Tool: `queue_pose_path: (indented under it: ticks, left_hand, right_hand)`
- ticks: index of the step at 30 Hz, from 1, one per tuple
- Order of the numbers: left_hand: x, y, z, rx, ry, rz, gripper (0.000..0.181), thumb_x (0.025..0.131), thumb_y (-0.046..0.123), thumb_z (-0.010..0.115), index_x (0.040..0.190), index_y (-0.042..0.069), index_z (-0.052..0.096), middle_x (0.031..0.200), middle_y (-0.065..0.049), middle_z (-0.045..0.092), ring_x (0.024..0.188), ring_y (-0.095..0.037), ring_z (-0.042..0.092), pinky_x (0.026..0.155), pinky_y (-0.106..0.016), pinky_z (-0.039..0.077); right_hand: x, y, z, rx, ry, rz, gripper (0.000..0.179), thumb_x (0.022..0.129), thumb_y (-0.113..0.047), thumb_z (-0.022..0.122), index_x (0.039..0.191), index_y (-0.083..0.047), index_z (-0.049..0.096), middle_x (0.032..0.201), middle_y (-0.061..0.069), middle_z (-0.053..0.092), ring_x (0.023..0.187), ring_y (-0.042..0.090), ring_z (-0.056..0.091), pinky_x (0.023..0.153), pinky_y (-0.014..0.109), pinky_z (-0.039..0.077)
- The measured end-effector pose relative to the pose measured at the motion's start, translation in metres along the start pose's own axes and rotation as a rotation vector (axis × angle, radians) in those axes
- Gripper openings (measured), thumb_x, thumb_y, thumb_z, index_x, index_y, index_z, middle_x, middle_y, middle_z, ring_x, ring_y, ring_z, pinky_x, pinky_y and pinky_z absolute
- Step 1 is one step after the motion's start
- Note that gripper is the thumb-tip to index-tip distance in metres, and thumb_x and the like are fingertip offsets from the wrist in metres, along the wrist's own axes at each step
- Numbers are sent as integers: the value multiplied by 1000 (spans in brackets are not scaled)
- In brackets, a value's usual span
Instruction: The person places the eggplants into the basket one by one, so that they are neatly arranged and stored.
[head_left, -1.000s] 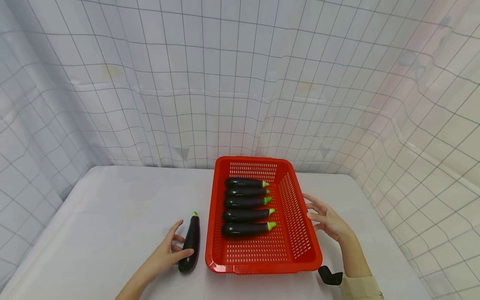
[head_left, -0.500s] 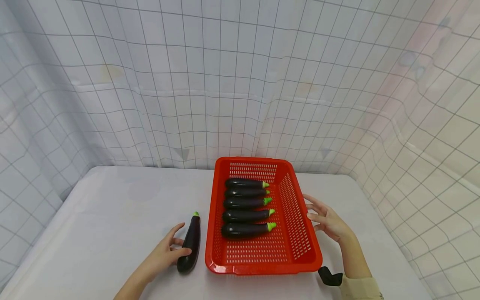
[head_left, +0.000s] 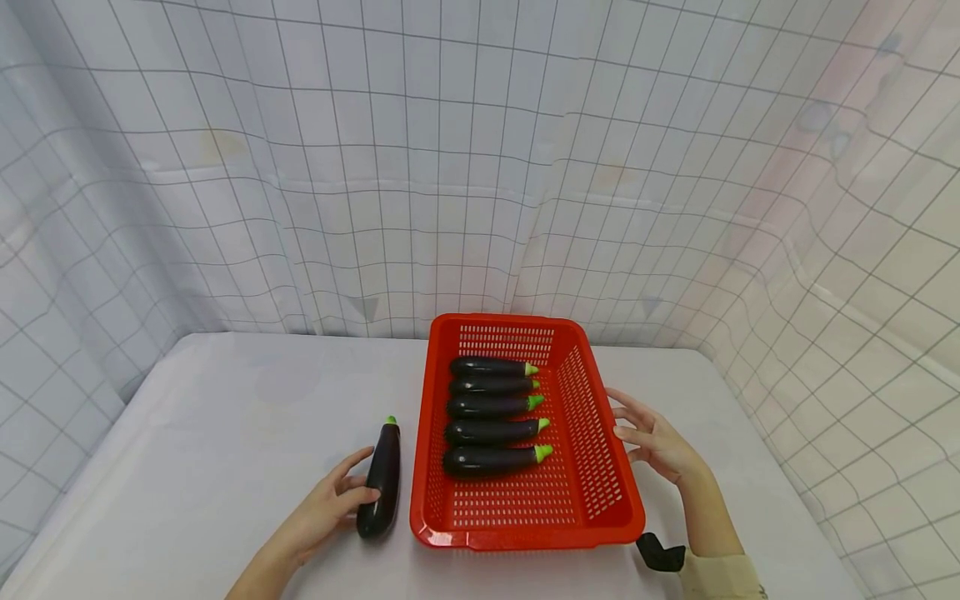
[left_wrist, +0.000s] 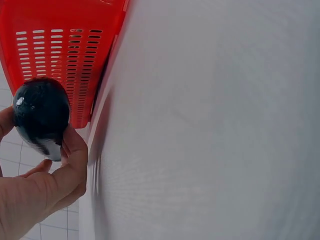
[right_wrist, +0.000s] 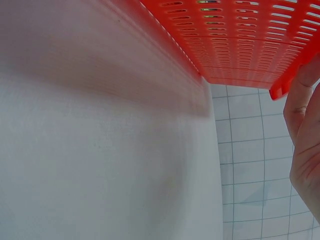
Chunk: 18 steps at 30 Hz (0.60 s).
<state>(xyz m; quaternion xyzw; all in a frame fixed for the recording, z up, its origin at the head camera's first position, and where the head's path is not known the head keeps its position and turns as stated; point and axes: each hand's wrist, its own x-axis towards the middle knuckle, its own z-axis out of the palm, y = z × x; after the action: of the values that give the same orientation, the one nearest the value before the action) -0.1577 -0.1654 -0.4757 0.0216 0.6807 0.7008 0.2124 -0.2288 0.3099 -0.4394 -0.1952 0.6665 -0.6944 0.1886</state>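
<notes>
An eggplant (head_left: pixel 383 479), dark purple with a green stem end, is between the thumb and fingers of my left hand (head_left: pixel 324 507). It lies lengthwise just left of the red plastic basket (head_left: pixel 510 537). The left wrist view shows this eggplant (left_wrist: pixel 42 107) end-on, pinched from both sides. Inside the basket, several more eggplants (head_left: pixel 491 431) lie side by side in a row, stem ends to the right. My right hand (head_left: pixel 660 442) holds the basket's right rim, thumb at the top edge; the right wrist view shows part of that hand (right_wrist: pixel 307 150) beside the rim.
A white-covered table (head_left: pixel 225 433) carries the basket. White gridded curtains (head_left: pixel 480 183) hang behind it and at both sides. A black strap (head_left: pixel 662 553) shows by my right sleeve (head_left: pixel 722 575).
My left hand's hold on the eggplant has settled, and the eggplant has moved slightly away from me. The right hand and the basket have stayed put.
</notes>
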Motion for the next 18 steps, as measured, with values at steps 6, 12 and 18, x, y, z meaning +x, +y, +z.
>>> queue_pose_path:
  ticks: [6,12,18]
  left_hand:
    - [-2,7,1,-50,19,5,72,88,12,56,146,12,13,126,-28,40,94,-25,56,78,-38,47]
    - [-2,16,3,-72,68,44,71,88,10,56,146,17,17,120,-21,44,94,-25,55,81,-39,46]
    - [-2,32,3,-69,107,107,69,88,9,56,145,20,18,120,-16,44,96,-21,56,83,-35,46]
  right_hand:
    - [0,1,-1,11,-12,-14,59,93,3,43,145,-2,15,122,13,50,97,21,60,64,36,53]
    - [0,1,-1,15,2,-2,59,93,3,43,145,-4,16,121,12,50,96,21,60,63,37,53]
    - [0,2,-1,5,7,5,59,94,1,43,145,-4,15,121,11,51,97,22,60,64,35,54]
